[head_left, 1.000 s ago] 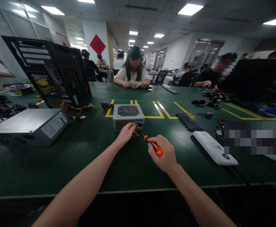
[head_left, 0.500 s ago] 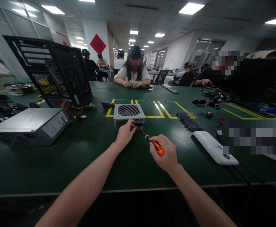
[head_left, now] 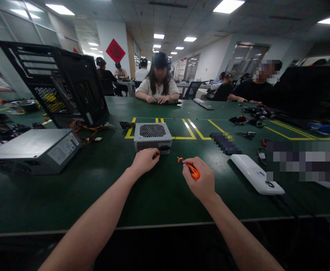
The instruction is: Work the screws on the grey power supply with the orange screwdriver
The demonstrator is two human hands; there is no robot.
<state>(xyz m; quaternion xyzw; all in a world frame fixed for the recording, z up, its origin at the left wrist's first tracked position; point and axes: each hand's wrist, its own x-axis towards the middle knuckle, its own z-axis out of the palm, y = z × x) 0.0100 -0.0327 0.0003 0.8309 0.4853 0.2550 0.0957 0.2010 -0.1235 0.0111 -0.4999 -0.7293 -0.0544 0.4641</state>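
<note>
Holding: your right hand (head_left: pixel 200 177) has its grip closed around the handle of an orange-and-black screwdriver (head_left: pixel 194 172), whose thin shaft slants away to the left.
Screwdriver tip: it ends at the lower right corner of the power supply's front face; you cannot tell from here whether it touches.
Left hand: your left hand (head_left: pixel 145 162) is at the lower front of that unit, fingers curled; you cannot tell whether its grip is closed on anything.
Power supply: the small grey power supply unit (head_left: pixel 152 130) sits on the green table (head_left: pixel 159 199) straight ahead of you, among yellow tape lines (head_left: pixel 192 130), its honeycomb vent facing up and a black socket (head_left: pixel 164 148) low on the side toward you.
To your left: a larger silver power supply (head_left: pixel 31 143) with a label on its side lies near an upright black computer case (head_left: pixel 82 88); multicoloured cables (head_left: pixel 85 133) spread between them.
To your right: a white oblong device (head_left: pixel 255 173) lies near a dark, pixelated object (head_left: pixel 226 143).
Behind the unit: a small bundle of dark connectors (head_left: pixel 126 125) lies just off its far left corner.
Across the table: a person in a light top (head_left: pixel 157 86) sits facing you, both hands on the table.
</note>
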